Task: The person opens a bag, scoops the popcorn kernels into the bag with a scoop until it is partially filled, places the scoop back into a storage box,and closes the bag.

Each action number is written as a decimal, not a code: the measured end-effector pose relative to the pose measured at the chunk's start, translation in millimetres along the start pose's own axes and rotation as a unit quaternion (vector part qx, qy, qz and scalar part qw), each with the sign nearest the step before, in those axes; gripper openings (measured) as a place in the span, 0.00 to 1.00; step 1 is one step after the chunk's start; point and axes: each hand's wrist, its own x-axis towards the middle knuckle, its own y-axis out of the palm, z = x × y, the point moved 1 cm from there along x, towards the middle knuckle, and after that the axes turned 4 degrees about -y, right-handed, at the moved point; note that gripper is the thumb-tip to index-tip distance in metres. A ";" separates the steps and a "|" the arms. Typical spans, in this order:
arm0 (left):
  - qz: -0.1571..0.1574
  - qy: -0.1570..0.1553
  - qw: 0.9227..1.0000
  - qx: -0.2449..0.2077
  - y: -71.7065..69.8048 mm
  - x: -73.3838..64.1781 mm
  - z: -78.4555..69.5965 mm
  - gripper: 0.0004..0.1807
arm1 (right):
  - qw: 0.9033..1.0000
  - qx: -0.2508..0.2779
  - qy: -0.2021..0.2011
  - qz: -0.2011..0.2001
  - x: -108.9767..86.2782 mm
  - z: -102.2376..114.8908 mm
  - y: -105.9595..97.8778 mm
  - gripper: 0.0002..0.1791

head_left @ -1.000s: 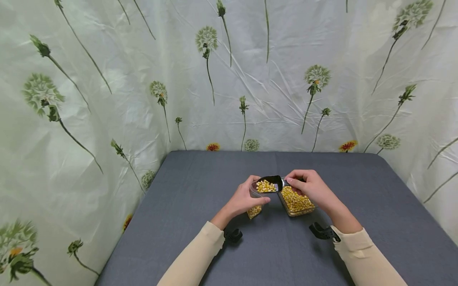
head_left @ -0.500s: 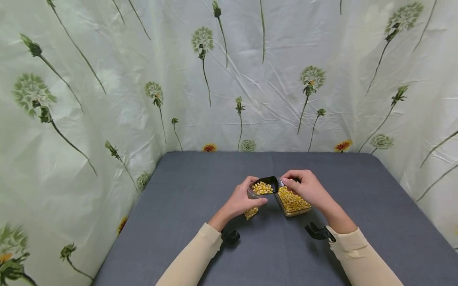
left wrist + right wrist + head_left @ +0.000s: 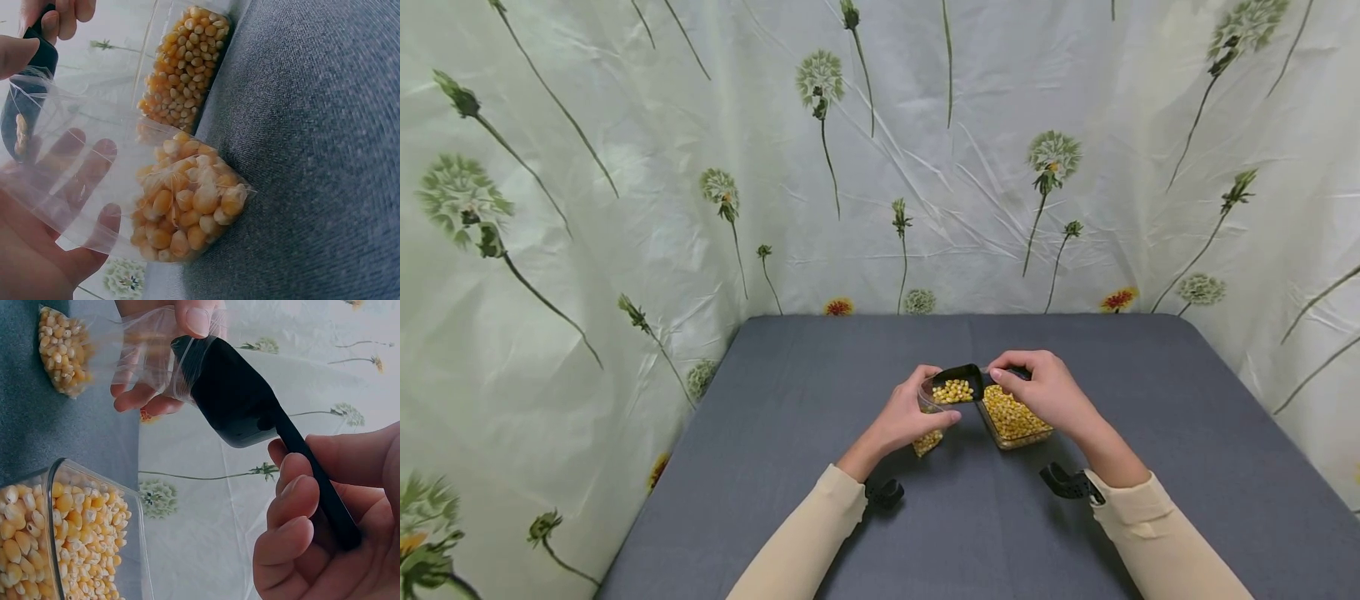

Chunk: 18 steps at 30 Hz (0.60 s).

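My left hand (image 3: 906,418) holds a clear plastic bag (image 3: 94,169) by its upper part, fingers and thumb round the mouth. Corn kernels (image 3: 187,200) fill the bag's bottom, which hangs close over the cloth. In my right hand (image 3: 1047,392) is the handle of a black scoop (image 3: 234,394), gripped between thumb and curled fingers. The scoop carries more kernels (image 3: 953,391), and its front end reaches inside the bag's mouth. Below the right hand stands a clear rectangular container (image 3: 147,550) of corn kernels.
A grey cloth (image 3: 820,467) covers the table. Behind it hangs a pale curtain (image 3: 880,167) printed with dandelions. Black wrist mounts (image 3: 1067,483) sit under both forearms.
The scoop has shifted slightly left and further into the bag's mouth, its kernels still in it. The head view has turned a little; both hands keep their holds.
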 end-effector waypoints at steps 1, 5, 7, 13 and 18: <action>0.000 0.002 1.000 0.000 0.0 0.2 0.2 0.33 | 1.000 -0.002 -0.002 0.000 -0.2 0.2 -0.2 0.06; 0.004 0.009 1.000 -0.007 -0.2 1.0 0.9 0.35 | 1.000 -0.014 -0.010 -0.004 -1.4 2.5 -0.5 0.06; 0.004 0.009 1.000 -0.009 -0.4 0.9 0.9 0.34 | 1.000 -0.022 -0.014 -0.008 -2.0 4.2 -0.1 0.06; -0.004 0.001 1.000 -0.007 -0.7 1.1 1.5 0.34 | 0.996 -0.063 -0.056 -0.024 -2.6 6.8 2.6 0.06; -0.013 0.005 1.000 -0.014 -1.9 1.8 2.5 0.33 | 0.989 -0.095 -0.108 -0.045 -3.5 8.5 6.1 0.05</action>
